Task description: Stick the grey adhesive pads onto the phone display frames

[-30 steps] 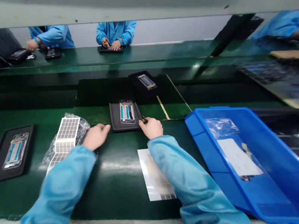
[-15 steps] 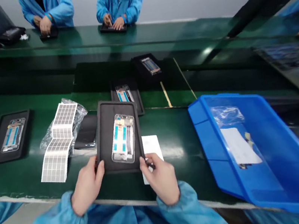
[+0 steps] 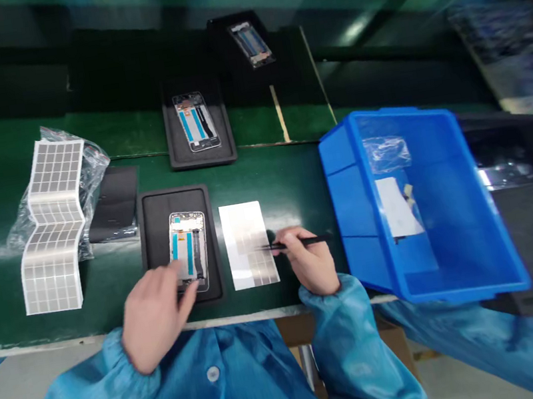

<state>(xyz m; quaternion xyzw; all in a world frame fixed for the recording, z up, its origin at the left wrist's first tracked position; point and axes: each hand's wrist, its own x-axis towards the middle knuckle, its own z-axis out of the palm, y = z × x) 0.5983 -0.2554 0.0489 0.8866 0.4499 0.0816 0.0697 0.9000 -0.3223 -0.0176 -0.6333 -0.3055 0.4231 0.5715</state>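
In the head view my right hand (image 3: pixel 311 261) is closed on a pair of dark tweezers (image 3: pixel 303 241), whose tips point left over a white sheet with grey square stickers (image 3: pixel 246 230). My left hand (image 3: pixel 156 315) reaches over the near-left part of a phone assembly (image 3: pixel 188 249) with blue strips; its thumb and fingers are apart, slightly blurred. Whether the fingertips press on the phone assembly I cannot tell. That phone assembly lies in a black tray (image 3: pixel 153 221) directly in front of me, left of the sticker sheet.
At left, a folded strip of grey square stickers (image 3: pixel 55 226) lies on a clear plastic bag, beside a black packet (image 3: pixel 115 200). Further trays with phones stand behind, one nearer (image 3: pixel 203 155), one farther (image 3: pixel 250 43). A blue bin (image 3: pixel 356 205) stands at right.
The black tray, held by both hands before, now rests on the table. My right hand has moved right to the sticker sheet with the tweezers. The view has tilted down.
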